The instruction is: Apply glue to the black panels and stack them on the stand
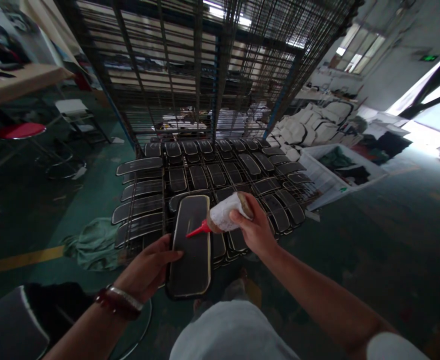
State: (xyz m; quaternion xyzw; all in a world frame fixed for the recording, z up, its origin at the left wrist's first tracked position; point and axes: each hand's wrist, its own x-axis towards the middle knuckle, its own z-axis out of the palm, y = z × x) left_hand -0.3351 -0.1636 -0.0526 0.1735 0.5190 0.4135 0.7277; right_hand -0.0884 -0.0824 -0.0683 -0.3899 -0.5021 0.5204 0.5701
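My left hand (154,262) grips the left edge of a dark, rounded rectangular panel (192,262), its thumb lying on the panel's face. A pale line runs round the panel near its rim. Closed round a white squeeze bottle (225,212) is my right hand (255,225). The bottle is tilted, and its red nozzle points down-left at the panel's upper middle; whether the tip touches the surface I cannot tell. Beyond both hands, many similar dark panels (218,175) lie in rows on wire racks.
A tall wire rack (216,75) rises behind the panels. To the right stands a white bin (321,185) with cloth inside, near a heap of white pieces (313,122). On the left are a green cloth (96,245) on the floor, a red stool (21,131) and a table (25,82).
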